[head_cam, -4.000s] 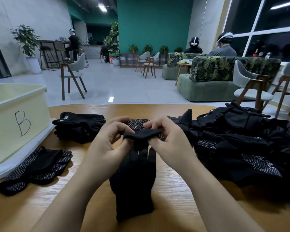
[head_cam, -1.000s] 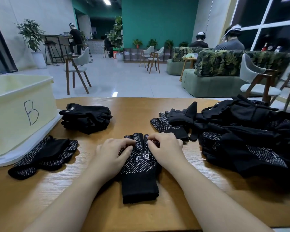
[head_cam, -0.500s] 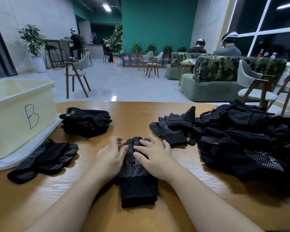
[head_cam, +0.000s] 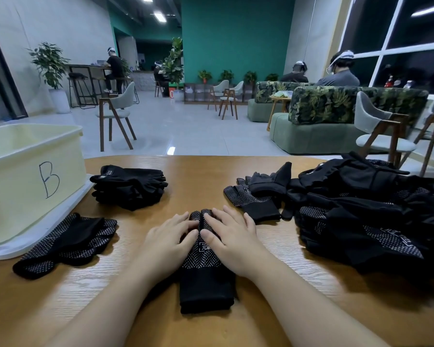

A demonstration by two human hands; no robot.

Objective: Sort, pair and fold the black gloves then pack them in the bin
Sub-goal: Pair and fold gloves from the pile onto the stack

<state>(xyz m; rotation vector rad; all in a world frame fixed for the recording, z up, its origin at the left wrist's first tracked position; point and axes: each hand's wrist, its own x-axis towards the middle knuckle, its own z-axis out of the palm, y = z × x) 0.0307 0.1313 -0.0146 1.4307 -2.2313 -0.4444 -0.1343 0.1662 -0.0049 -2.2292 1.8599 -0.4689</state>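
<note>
Black dotted glove pair (head_cam: 206,266) near the desk's (head_cam: 198,176) front edge, pressed flat under left hand (head_cam: 166,242) and right hand (head_cam: 233,240), fingers straight. Loose gloves (head_cam: 368,216) heaped toward the right edge; bin (head_cam: 23,171) at left edge.

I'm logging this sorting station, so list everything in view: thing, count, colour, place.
Dotted gloves under the hands: one stacked bundle, count unclear, black with white dots, table centre.
Folded dotted gloves: one bundle, black with white dots, beside the bin.
Plain glove stack: one stack, black, right of the bin.
Loose dotted glove: one, black, left of the pile.
Unsorted glove pile: one heap, black, table right.
Bin: one, pale yellow, marked B, table left, on a white tray.
Table: one, wood.
Chairs, sofas, plants, seated people: several, background.
Left hand: flat on the gloves.
Right hand: flat on the gloves.
</note>
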